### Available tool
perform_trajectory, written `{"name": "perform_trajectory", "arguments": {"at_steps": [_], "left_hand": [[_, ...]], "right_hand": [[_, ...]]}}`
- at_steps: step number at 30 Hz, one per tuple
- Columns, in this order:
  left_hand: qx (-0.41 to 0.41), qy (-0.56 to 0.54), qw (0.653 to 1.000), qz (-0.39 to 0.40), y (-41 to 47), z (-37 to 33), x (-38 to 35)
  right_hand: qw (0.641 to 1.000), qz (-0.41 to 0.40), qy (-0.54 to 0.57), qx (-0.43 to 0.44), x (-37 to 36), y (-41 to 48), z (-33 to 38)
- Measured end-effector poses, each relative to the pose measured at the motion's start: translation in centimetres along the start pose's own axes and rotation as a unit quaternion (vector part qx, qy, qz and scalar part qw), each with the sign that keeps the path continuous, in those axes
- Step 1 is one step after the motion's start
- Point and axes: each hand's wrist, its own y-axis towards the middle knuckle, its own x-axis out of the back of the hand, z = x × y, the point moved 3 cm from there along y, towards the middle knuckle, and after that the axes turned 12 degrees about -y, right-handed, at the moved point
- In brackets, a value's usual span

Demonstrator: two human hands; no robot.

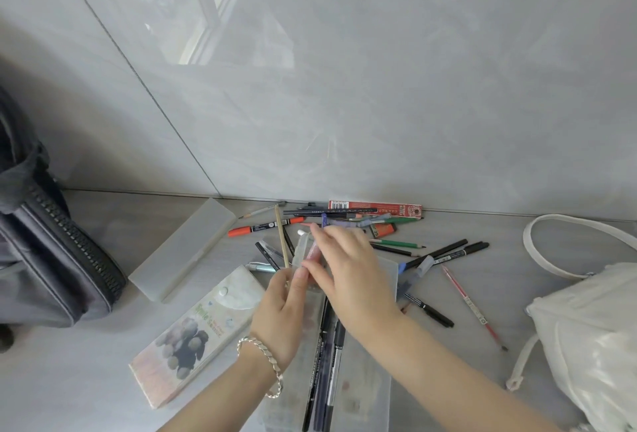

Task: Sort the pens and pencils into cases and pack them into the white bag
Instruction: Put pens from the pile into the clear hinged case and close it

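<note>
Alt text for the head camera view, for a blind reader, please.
A person's left hand pinches a pale pink pen that the right hand touches, above a clear plastic case holding dark pens. Loose pens and pencils lie scattered around, a white fabric bag at right.

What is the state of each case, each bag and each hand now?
frosted case, closed, lying flat.
printed case, flap snapped shut.
clear case, holds dark pens; lid unclear.
white bag, slumped; opening not visible.
grey bag, visible zipper closed.
left hand, pinches the pale pen.
right hand, over the pale pen; grip unclear.
loose pens, scattered outside the cases.
</note>
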Motion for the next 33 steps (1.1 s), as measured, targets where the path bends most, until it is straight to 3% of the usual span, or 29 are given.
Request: {"name": "perform_trajectory", "arguments": {"at_steps": [3,6,8,10,13,16,18,25,29,33], "left_hand": [[0.018,0.000,1.000,-0.001,0.2,0.5,0.1],[0.041,0.003,0.999,0.000,0.7,0.9,0.1],[0.049,0.009,0.999,-0.010,1.3,0.7,0.3],[0.056,0.006,0.998,-0.019,1.8,0.4,0.6],[0.063,0.005,0.998,-0.031,2.4,0.1,1.2],[0.065,0.001,0.997,-0.032,2.4,0.1,1.6],[0.067,0.009,0.997,-0.037,2.2,0.3,1.9],[0.089,-0.007,0.995,-0.044,1.9,0.7,3.1],[0.099,-0.016,0.994,-0.047,1.8,0.7,3.4],[0.097,-0.007,0.994,-0.043,1.7,0.6,3.4]], "right_hand": [[0.993,-0.044,-0.077,0.073,-0.9,-1.1,-0.1],[0.991,-0.052,-0.040,0.114,-0.8,-0.6,-0.8],[0.993,-0.040,0.028,0.104,-0.3,1.0,-2.2],[0.996,-0.041,0.066,0.039,-0.1,2.8,-4.9],[0.997,0.046,0.003,-0.058,-1.5,4.9,-9.7],[0.971,0.199,-0.130,-0.020,-3.9,5.5,-12.8],[0.941,0.260,-0.213,0.029,-4.9,5.5,-13.3],[0.936,0.289,-0.194,0.056,-4.6,3.9,-13.8],[0.942,0.308,-0.129,0.017,-4.3,3.3,-14.1],[0.941,0.306,-0.142,-0.001,-4.8,4.3,-14.2]]}}
